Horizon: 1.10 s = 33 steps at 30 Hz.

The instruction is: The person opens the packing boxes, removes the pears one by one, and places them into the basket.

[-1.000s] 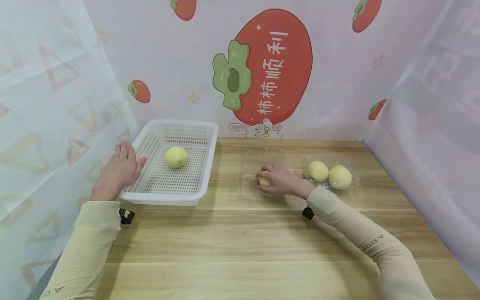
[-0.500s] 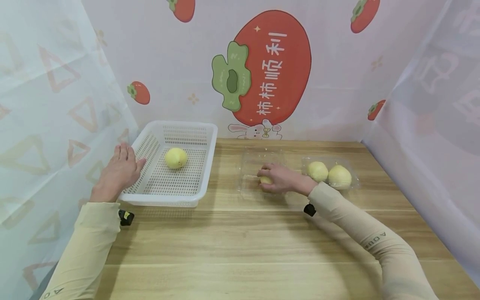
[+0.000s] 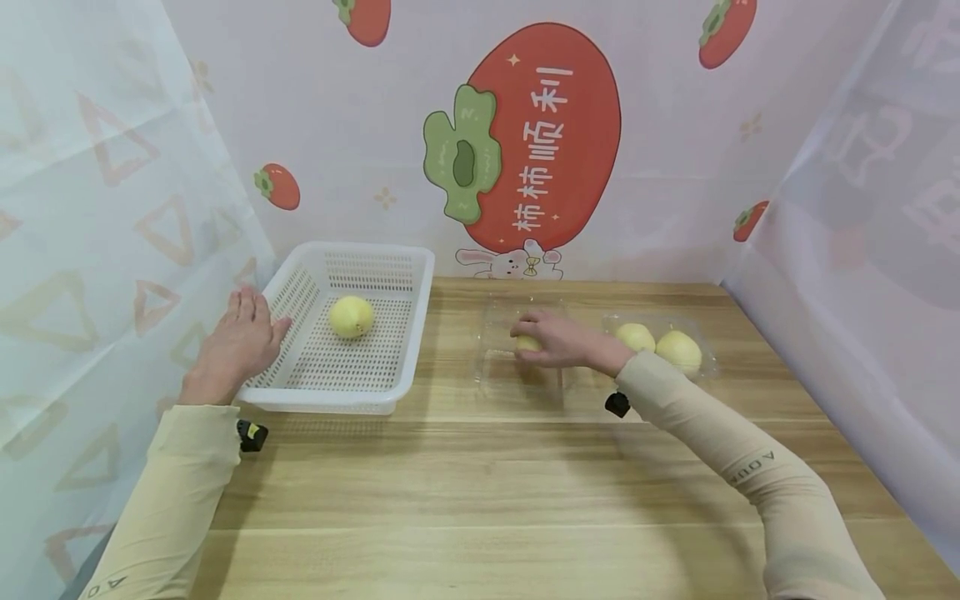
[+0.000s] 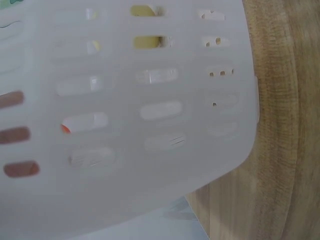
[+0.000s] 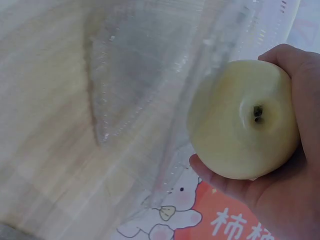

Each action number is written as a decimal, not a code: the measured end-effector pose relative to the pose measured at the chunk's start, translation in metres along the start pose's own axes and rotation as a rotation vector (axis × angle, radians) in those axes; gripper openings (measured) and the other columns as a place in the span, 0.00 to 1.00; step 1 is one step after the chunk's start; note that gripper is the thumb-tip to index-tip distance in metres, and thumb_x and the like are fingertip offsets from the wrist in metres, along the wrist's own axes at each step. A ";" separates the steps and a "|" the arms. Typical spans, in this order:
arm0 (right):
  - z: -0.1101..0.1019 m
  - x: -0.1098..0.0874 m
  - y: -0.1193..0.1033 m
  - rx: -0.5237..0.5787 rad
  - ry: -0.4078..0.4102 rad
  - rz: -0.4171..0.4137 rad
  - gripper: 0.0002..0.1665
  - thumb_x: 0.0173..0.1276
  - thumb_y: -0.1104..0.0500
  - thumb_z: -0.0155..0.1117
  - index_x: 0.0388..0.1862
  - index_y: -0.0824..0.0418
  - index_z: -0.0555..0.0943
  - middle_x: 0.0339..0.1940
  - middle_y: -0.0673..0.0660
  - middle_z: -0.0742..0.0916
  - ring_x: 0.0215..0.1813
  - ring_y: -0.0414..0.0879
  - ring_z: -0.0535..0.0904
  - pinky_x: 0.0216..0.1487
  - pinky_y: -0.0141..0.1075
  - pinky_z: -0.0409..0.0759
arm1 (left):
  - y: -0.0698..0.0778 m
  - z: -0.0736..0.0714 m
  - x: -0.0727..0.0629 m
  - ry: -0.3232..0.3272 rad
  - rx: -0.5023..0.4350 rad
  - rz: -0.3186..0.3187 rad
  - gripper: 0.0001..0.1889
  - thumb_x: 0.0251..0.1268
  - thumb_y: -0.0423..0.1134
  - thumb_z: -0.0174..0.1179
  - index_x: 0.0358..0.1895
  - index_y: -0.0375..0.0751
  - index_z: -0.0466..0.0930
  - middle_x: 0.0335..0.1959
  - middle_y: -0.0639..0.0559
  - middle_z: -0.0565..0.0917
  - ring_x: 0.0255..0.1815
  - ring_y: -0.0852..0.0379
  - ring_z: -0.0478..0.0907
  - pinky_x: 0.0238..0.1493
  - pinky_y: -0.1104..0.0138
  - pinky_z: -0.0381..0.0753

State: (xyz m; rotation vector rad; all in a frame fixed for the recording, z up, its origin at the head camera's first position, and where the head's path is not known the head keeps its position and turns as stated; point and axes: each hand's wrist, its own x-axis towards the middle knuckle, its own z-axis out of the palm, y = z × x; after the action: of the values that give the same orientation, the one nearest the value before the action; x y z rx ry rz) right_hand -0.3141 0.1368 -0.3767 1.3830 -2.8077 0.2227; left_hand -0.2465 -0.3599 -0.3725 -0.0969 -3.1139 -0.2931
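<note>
My right hand (image 3: 558, 337) grips a pale yellow pear (image 5: 240, 120), thumb and fingers curled round it, over a clear plastic clamshell box (image 3: 521, 383). Most of this pear is hidden under the hand in the head view. At the left, my left hand (image 3: 240, 342) lies on the side rim of a white slotted basket (image 3: 408, 354), its fingers straight and the thumb toward the inside. Another pear (image 3: 351, 317) sits in the basket. In the left wrist view the basket's slotted wall (image 4: 125, 190) fills most of the frame, with skin showing through a few slots.
Right of my right hand, two pears (image 3: 678, 352) sit in another clear plastic box, partly behind the sleeve (image 3: 660, 383). The wooden table (image 3: 450, 500) ends at a printed back curtain (image 3: 337, 150). Pale curtains stand on both sides.
My right hand has moved slightly away from me and up, carrying its pear off the near part of the clamshell box. The left hand has stayed in place on the basket.
</note>
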 end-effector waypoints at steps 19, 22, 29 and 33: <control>-0.023 0.025 -0.014 0.070 0.031 0.001 0.25 0.70 0.47 0.58 0.60 0.57 0.80 0.60 0.61 0.82 0.62 0.56 0.78 0.65 0.50 0.76 | -0.001 0.001 -0.001 -0.008 0.007 0.004 0.43 0.79 0.56 0.24 0.71 0.13 0.29 0.73 0.17 0.29 0.75 0.23 0.25 0.76 0.37 0.36; -0.027 0.034 -0.017 0.080 0.047 -0.018 0.24 0.70 0.47 0.58 0.60 0.58 0.80 0.60 0.60 0.82 0.61 0.55 0.78 0.65 0.49 0.76 | -0.002 0.001 -0.001 0.002 0.017 0.013 0.43 0.80 0.55 0.25 0.71 0.12 0.29 0.73 0.17 0.28 0.75 0.23 0.26 0.76 0.37 0.36; -0.039 0.057 -0.029 0.060 0.074 -0.071 0.24 0.70 0.47 0.57 0.58 0.58 0.81 0.55 0.57 0.82 0.55 0.51 0.78 0.61 0.45 0.77 | -0.001 0.001 0.001 -0.012 0.004 -0.003 0.44 0.79 0.57 0.24 0.71 0.14 0.28 0.73 0.20 0.25 0.76 0.25 0.24 0.76 0.38 0.36; -0.045 0.068 -0.039 0.065 0.076 -0.077 0.25 0.70 0.46 0.57 0.60 0.57 0.80 0.54 0.57 0.83 0.52 0.51 0.79 0.57 0.44 0.79 | -0.002 0.001 0.002 -0.010 0.011 0.007 0.43 0.79 0.57 0.23 0.71 0.13 0.28 0.73 0.19 0.26 0.75 0.24 0.24 0.76 0.37 0.35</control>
State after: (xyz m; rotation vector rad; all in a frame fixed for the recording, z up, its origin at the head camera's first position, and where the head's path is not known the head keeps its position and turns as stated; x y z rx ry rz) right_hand -0.3278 0.0652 -0.3228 1.4590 -2.7029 0.3611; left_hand -0.2485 -0.3615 -0.3738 -0.1097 -3.1240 -0.2760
